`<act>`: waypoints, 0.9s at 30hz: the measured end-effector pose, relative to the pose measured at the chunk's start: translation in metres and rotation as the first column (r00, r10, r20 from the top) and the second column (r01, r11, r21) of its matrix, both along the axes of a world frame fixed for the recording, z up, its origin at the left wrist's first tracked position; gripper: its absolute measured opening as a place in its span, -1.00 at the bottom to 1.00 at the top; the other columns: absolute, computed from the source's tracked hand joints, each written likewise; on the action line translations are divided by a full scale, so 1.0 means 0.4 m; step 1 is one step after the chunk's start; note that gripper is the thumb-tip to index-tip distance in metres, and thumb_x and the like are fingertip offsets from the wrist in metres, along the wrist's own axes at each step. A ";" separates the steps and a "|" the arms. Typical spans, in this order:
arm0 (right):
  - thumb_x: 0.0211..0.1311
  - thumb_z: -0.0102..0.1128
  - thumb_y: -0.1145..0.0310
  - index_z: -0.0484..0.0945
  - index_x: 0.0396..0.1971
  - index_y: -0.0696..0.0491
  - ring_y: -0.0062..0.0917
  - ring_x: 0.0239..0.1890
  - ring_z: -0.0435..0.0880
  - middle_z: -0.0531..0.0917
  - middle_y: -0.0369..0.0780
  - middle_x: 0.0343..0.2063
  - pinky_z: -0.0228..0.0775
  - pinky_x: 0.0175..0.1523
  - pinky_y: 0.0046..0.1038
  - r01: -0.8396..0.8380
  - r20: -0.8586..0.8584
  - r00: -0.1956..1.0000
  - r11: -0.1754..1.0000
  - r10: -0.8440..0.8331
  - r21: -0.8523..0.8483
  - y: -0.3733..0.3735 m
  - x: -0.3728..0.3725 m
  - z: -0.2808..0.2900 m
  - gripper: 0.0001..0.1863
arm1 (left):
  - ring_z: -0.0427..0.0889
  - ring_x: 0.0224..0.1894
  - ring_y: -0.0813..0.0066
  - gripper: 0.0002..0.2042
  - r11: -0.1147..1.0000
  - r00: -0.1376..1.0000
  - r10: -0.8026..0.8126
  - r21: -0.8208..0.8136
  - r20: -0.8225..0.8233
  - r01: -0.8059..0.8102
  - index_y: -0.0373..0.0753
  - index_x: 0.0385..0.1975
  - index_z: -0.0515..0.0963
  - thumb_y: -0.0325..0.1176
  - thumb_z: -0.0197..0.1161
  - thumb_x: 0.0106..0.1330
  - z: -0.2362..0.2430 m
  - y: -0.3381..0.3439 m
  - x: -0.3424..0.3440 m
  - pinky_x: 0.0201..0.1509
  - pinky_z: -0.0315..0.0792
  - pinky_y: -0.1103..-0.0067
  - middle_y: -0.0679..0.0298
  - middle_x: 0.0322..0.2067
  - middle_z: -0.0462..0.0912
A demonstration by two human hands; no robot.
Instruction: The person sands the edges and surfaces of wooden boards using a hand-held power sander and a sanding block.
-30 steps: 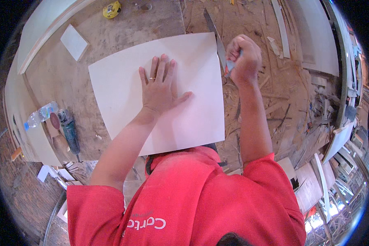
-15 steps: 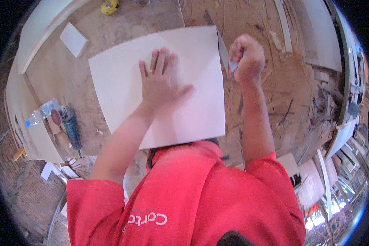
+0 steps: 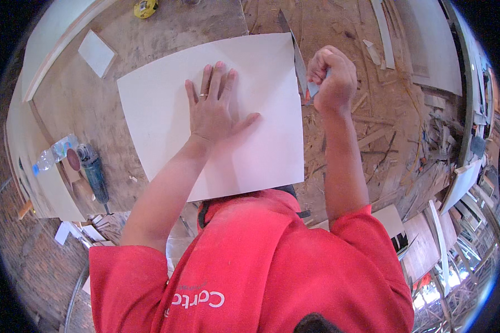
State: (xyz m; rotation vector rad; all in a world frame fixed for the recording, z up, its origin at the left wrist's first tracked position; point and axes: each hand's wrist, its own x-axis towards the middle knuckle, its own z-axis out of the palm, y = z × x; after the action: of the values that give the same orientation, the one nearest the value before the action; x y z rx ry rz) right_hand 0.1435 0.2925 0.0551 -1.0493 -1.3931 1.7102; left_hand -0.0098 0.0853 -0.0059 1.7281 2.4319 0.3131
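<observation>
A large white board (image 3: 166,127) lies in front of me on the workbench, its near edge close to my body. My left hand (image 3: 214,111) rests flat on the board with fingers spread and a ring on one finger. Just beyond the board's right edge, my right hand (image 3: 334,80) is closed round the handle of a handsaw (image 3: 299,61). Its thin grey blade runs away from me along the board's far right corner. Most of the handle is hidden in my fist, with a bit of grey and red showing.
On the brown workbench (image 3: 133,119) at left lie an angle grinder (image 3: 96,172) and a plastic bottle (image 3: 55,152). A small white offcut (image 3: 96,54) and a yellow tape measure (image 3: 145,8) are farther off. Wood scraps (image 3: 380,136) and strips litter the right side.
My right hand has shifted slightly with the handsaw, and more of the blade shows beyond the board's far corner. My left hand stays pressed on the board.
</observation>
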 end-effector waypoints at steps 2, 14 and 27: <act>0.33 -0.06 0.30 0.24 -0.70 0.04 -0.60 -0.64 0.24 0.26 -0.34 -0.68 0.12 -0.48 -0.47 -0.031 0.071 0.997 0.990 0.022 0.136 -0.012 0.013 -0.018 -0.63 | -0.08 0.67 0.01 0.09 0.999 1.000 -0.003 -0.042 0.016 0.004 -0.19 0.54 0.26 0.47 0.31 0.10 0.005 -0.010 0.010 0.54 -0.21 -0.34 0.05 0.60 0.08; 0.29 -0.03 0.34 0.26 -0.72 0.07 -0.59 -0.63 0.29 0.30 -0.29 -0.67 0.08 -0.49 -0.45 -0.081 0.113 0.992 0.969 0.056 0.232 -0.018 0.036 -0.054 -0.65 | -0.21 0.70 0.10 0.12 0.994 0.998 0.033 -0.102 0.049 -0.027 -0.13 0.60 0.17 0.50 0.26 0.12 0.009 -0.003 0.008 0.61 -0.40 -0.23 0.12 0.64 -0.02; 0.36 -0.06 0.34 0.22 -0.68 0.05 -0.59 -0.63 0.23 0.27 -0.31 -0.69 0.10 -0.48 -0.45 -0.017 0.057 0.998 0.998 0.013 0.058 -0.100 0.080 0.006 -0.64 | -0.18 0.70 0.16 0.14 0.988 0.999 0.025 -0.152 -0.028 -0.029 -0.07 0.61 0.15 0.55 0.24 0.09 0.008 -0.002 0.009 0.61 -0.36 -0.26 0.18 0.65 -0.04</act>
State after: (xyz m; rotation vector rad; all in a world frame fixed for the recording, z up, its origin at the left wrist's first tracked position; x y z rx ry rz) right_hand 0.1753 0.2523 0.0574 -1.0650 -1.4812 1.6519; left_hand -0.0062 0.0846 -0.0028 1.6462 2.4284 0.1042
